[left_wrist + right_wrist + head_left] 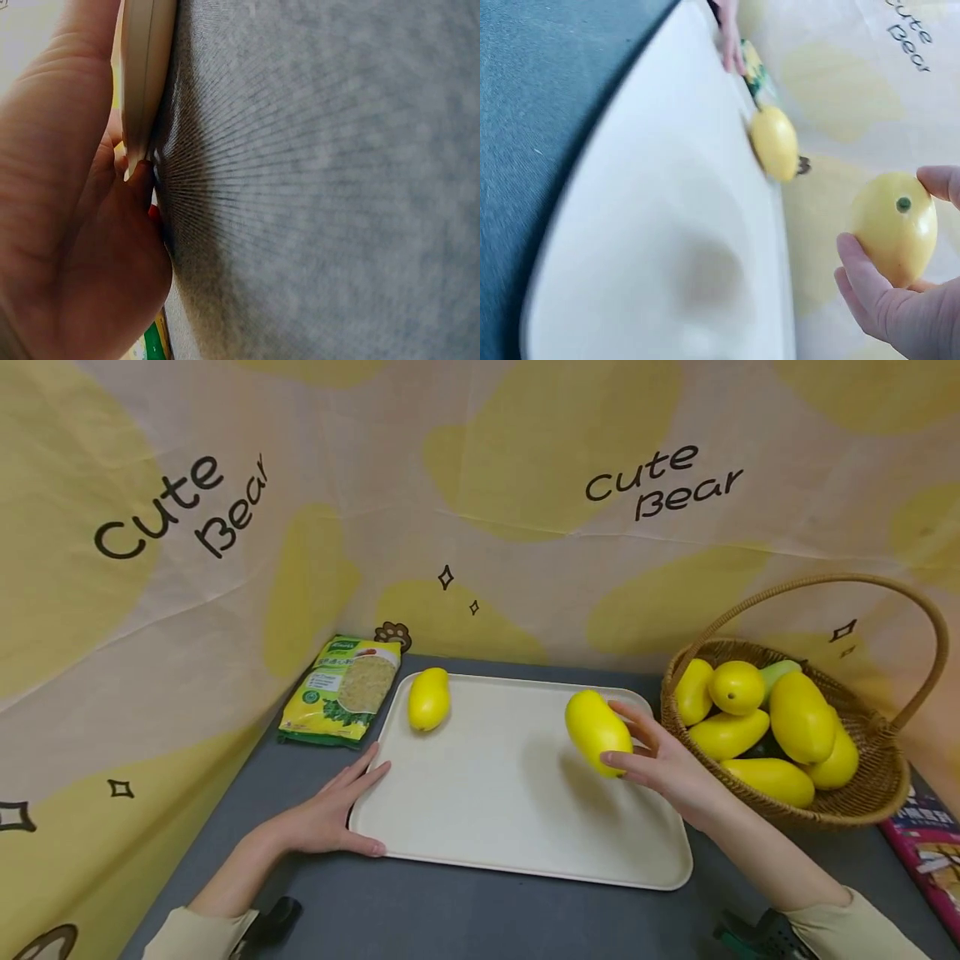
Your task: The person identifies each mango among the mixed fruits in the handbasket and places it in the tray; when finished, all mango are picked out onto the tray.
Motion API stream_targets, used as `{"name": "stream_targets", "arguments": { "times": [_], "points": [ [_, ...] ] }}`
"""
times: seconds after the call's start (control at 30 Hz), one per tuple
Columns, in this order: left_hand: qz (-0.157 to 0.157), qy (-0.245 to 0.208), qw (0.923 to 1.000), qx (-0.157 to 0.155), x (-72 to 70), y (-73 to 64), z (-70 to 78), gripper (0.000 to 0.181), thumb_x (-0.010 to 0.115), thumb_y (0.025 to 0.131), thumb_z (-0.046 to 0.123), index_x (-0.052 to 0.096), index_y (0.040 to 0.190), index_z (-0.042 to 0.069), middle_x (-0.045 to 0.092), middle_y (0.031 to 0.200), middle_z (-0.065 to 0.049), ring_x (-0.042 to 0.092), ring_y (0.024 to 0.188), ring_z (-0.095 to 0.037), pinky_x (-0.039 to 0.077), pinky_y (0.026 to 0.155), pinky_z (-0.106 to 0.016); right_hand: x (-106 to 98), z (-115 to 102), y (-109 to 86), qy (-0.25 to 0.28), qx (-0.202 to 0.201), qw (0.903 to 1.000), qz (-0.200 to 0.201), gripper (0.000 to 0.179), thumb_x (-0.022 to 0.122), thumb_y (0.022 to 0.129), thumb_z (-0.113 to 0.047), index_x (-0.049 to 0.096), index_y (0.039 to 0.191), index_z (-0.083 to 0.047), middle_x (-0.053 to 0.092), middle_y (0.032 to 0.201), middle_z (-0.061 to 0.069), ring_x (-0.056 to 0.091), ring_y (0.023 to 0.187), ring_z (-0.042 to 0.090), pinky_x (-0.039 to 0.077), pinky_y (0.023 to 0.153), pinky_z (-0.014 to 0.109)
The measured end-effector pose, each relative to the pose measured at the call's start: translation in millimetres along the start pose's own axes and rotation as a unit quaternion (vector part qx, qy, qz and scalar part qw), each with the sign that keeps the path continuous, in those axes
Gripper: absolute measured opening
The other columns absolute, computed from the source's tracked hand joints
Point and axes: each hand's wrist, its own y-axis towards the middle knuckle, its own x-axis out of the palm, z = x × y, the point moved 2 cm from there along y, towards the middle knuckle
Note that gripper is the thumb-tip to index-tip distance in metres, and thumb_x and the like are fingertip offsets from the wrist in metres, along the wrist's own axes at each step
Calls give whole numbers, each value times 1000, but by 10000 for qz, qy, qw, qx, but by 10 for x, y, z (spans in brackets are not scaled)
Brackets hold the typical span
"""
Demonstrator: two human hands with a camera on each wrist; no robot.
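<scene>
A smooth yellow mango [589, 727] is pinched between the thumb and fingers of my right hand [667, 768], held over the right part of a cream tray [480, 785]. Its shadow falls on the tray below. The right wrist view shows a dark green stem spot on the end of this mango [891, 232]. Another mango [429, 700] lies at the tray's far left corner. My left hand [326, 810] rests against the tray's near left corner, fingers spread along the left rim and thumb at the front edge. In the left wrist view its palm [105, 277] stands beside the tray's side.
A wicker basket [873, 806] with a tall handle stands right of the tray, holding several yellow mangoes and a pale green item. Left of the tray lies a yellow-green food packet [337, 693]. A magenta packet [926, 860] shows at the right edge. Patterned cloth hangs behind.
</scene>
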Motion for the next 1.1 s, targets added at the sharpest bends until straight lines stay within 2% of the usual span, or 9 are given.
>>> {"name": "stream_targets", "arguments": {
  "times": [0.27, 0.63, 0.9, 1.1],
  "points": [
    [-3, 24, 10000, 49, 17, 21, -22, 112, 78, 72, 61, 22, 156, 14, -7, 163, -8, 8, 144, -47, 12, 106, -71, 380, 216, 386, 475, 260, 9979, 341, 83, 70, 90, -22, 18, 155, -13, 26, 153, 19, 48, 120, 33, 50, 91, 32],
    [-16, -47, 9999, 101, 18, 32, -18, 112, 78, 72, 60, 21, 157, 13, -8, 163, -9, 6, 144, -46, 9, 108, -70, 760, 283, 787, 381, 517, 9954, 710, 79, 72, 87, -23, 28, 152, -17, 33, 150, 17, 47, 121, 35, 42, 102, 43],
    [0, -57, 10000, 63, 17, 24, -56, 113, 78, 71, 60, 21, 157, 15, -9, 164, -6, 6, 145, -45, 9, 108, -69, 913, 278, 1073, 420, 211, 9943, 956, 79, 72, 86, -25, 30, 152, -15, 38, 147, 16, 49, 118, 33, 46, 96, 39],
    [12, -60, 9999, 121, 14, 13, -54, 112, 78, 72, 60, 21, 157, 14, -8, 163, -8, 5, 144, -46, 9, 107, -70, 1011, 277, 1284, 652, 195, 9909, 1164, 80, 73, 85, -24, 29, 152, -16, 41, 145, 16, 47, 121, 31, 45, 98, 40]
  ]
}}
